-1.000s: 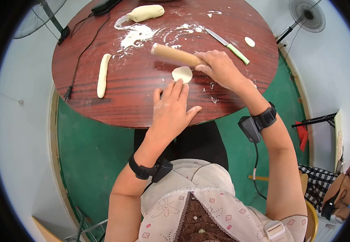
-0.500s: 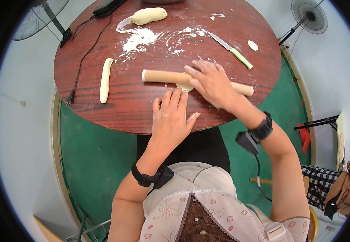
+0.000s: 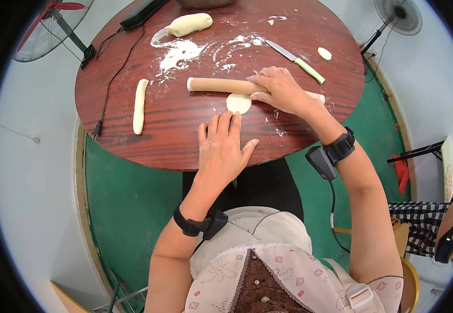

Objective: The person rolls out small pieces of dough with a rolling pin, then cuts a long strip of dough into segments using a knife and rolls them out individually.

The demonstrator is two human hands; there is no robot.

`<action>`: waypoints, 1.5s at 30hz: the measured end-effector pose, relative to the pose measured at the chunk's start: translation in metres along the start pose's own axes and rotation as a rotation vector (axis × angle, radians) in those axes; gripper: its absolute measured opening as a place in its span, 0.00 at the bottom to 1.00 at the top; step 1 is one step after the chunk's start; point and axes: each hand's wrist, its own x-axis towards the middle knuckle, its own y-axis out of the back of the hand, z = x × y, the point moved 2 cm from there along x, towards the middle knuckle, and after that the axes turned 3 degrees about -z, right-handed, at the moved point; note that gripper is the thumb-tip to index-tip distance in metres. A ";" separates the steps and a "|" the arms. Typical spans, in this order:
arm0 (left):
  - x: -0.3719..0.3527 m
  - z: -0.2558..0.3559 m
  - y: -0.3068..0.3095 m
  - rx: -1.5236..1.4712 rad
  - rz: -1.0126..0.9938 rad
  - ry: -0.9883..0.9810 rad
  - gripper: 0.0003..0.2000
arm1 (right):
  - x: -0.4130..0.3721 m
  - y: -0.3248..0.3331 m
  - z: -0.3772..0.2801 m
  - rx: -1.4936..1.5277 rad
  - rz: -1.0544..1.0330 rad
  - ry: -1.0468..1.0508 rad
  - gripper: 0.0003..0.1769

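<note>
I see right hand (image 3: 281, 91) fingers curled over rolling pin (image 3: 221, 85), the pin on far edge of dough disc (image 3: 238, 103), mid table (image 3: 174, 141). Left hand (image 3: 221, 148) flat, fingers together, tips just beside disc.

Looks like someone's home, not a pro kitchen: round wooden counter (image 3: 132, 141) dusted with flour (image 3: 179, 52), green floor (image 3: 122, 208), standing fans (image 3: 398, 15) around, plain walls.
</note>
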 end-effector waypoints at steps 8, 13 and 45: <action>0.018 -0.021 0.008 -0.150 -0.008 0.024 0.20 | -0.022 0.001 0.031 -0.189 0.178 -0.311 0.19; 0.068 -0.057 0.003 -0.091 -0.005 0.032 0.15 | -0.034 -0.008 0.044 -0.370 0.401 -0.371 0.15; 0.089 -0.062 0.004 -0.192 -0.370 0.241 0.10 | -0.038 -0.013 0.051 -0.247 0.466 -0.421 0.13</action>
